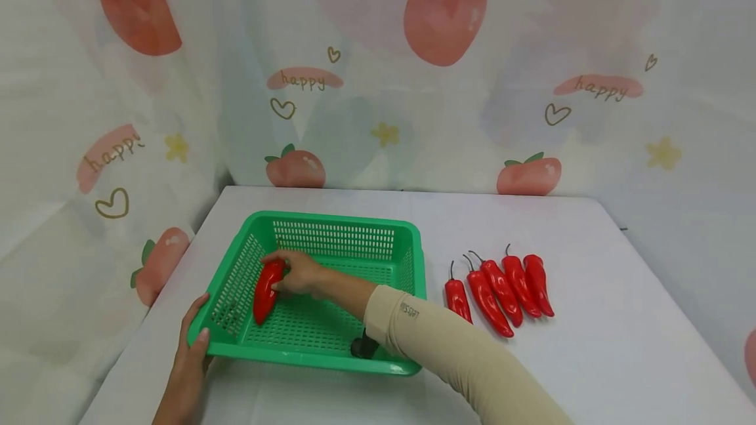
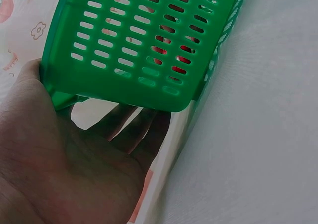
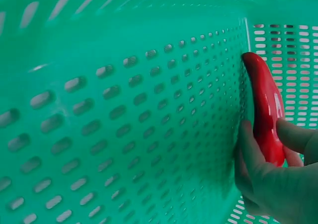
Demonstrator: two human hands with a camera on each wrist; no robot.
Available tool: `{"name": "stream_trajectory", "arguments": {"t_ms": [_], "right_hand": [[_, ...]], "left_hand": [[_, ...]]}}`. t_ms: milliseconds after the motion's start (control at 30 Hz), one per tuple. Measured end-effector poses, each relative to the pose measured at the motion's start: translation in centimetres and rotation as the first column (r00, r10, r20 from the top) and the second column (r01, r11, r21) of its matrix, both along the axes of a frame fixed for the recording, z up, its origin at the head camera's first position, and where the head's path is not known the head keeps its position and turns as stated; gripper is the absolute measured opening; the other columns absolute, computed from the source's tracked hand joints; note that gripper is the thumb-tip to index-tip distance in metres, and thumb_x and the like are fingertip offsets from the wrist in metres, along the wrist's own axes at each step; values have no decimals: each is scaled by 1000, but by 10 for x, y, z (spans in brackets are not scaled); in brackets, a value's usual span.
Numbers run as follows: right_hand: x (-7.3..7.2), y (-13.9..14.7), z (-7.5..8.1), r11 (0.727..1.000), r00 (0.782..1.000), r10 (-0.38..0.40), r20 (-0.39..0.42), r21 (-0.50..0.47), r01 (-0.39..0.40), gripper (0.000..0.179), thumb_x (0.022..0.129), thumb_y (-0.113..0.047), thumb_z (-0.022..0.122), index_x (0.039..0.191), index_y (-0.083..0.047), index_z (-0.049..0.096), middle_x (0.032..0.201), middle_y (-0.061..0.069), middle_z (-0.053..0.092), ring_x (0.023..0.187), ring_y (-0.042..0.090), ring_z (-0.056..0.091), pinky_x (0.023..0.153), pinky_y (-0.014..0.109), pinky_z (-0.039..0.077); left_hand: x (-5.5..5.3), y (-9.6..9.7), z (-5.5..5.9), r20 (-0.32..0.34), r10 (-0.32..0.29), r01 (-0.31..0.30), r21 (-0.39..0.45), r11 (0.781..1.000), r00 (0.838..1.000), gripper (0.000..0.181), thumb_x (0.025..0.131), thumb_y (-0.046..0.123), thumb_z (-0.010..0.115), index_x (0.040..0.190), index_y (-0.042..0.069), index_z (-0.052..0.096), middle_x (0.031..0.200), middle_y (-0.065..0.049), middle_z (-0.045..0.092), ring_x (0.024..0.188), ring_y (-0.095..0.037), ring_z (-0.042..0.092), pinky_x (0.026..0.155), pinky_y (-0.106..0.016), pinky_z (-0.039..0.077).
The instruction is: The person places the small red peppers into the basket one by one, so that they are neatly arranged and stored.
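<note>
Inside the green plastic basket [image 1: 331, 363], near its left wall, my right hand [image 1: 300, 273] holds a red chili pepper [image 1: 267, 294] between thumb and fingers. In the right wrist view, the pepper [image 3: 268, 105] lies close to the basket's perforated floor, with the right hand [image 3: 278, 184] around its lower end. My left hand [image 1: 190, 359] grips the basket's near left corner. In the left wrist view, the thumb of the left hand [image 2: 84, 154] is at the rim and the other fingers are behind the corner.
Several red chili peppers [image 1: 499, 290] with dark stems lie on the white table [image 1: 608, 320] right of the basket. The right sleeve [image 1: 461, 353] crosses over the basket's right part. A printed cloth [image 1: 366, 31] hangs behind and beside the table.
</note>
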State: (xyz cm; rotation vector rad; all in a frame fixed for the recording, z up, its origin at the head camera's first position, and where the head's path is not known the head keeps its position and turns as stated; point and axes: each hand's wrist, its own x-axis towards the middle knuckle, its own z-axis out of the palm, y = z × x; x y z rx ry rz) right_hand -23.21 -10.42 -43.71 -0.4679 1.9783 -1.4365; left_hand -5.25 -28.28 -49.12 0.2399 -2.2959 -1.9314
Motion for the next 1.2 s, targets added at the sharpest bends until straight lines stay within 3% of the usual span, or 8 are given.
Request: {"name": "stream_trajectory", "arguments": {"t_ms": [300,500,733,900,1200], "right_hand": [[3,4,12,996,999,-8,-46,91,13,54,92,8,71,137,-20,67,123,5,58,94,19,59,77,39,58],[-1,13,28,991,997,35,-75,128,-26,55,93,-1,75,143,-22,62,138,8,54,95,19,60,82,40,56],[-6,31,46,999,1000,23,-10,37,-23,54,96,-6,75,146,-19,59,146,21,45,106,31,65,91,49,54],[-12,51,58,997,1000,-15,27,-72,16,53,96,-3,74,145,-13,59,146,22,47,121,27,56,93,47,53],[-14,92,80,996,1000,13,-8,-86,-13,53,97,-8,74,147,-14,55,147,21,47,128,26,52,95,43,52]], "left_hand": [[1,2,-1,-8,-13,13,12,1000,1000,55,115,35,30,166,36,10,161,-12,12,128,-14,36,90,-10,39],[1,3,0,-36,-16,17,14,1000,999,54,115,31,30,166,35,11,161,-10,12,128,-15,35,90,-10,38],[1,1,2,-89,-43,46,41,998,995,54,116,28,29,166,33,11,160,-7,14,129,-10,35,92,-9,37],[1,2,1,-127,-61,69,66,995,990,54,116,24,29,166,31,11,160,-5,16,131,-6,35,94,-11,36],[2,0,0,-76,-37,40,44,998,996,55,115,28,31,166,35,10,160,-6,12,129,-11,34,90,-9,37]]}}
